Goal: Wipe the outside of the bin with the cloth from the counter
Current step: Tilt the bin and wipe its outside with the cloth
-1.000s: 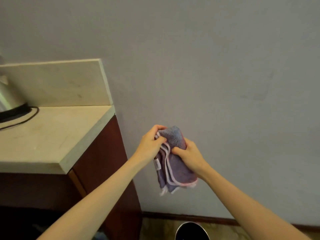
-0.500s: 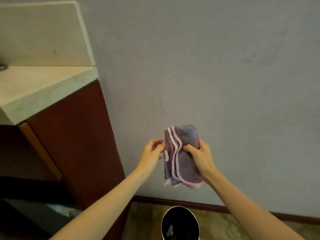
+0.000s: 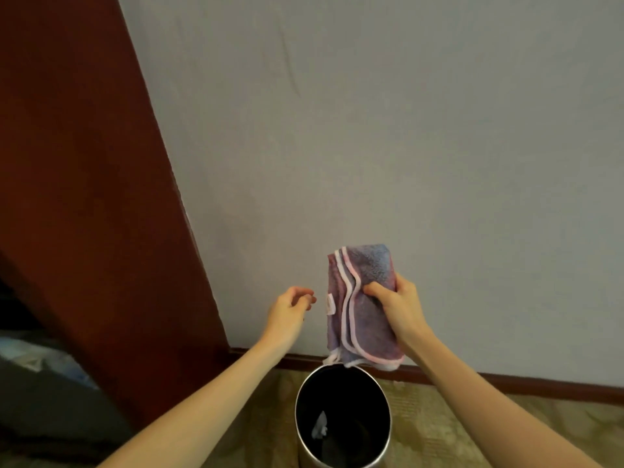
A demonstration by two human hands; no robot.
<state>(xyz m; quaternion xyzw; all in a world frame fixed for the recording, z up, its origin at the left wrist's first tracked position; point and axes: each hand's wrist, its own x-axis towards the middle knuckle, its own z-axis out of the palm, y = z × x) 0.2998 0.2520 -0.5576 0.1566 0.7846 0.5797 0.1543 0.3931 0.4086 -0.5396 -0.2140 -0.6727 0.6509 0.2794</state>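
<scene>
Hands: right (image 3: 400, 307) gripping cloth (image 3: 363, 309), bin (image 3: 387, 437) on patterned floor (image 3: 540, 430).

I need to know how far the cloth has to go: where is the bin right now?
In the head view the bin stands on the floor at bottom centre, near the wall's skirting, just below the folded cloth held in the right hand.

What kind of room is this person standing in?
Probably a corner of a home, maybe a kitchen, though that is a guess. There is a plain painted wall, a dark red wooden cabinet side, a patterned floor and a small round bin.
</scene>
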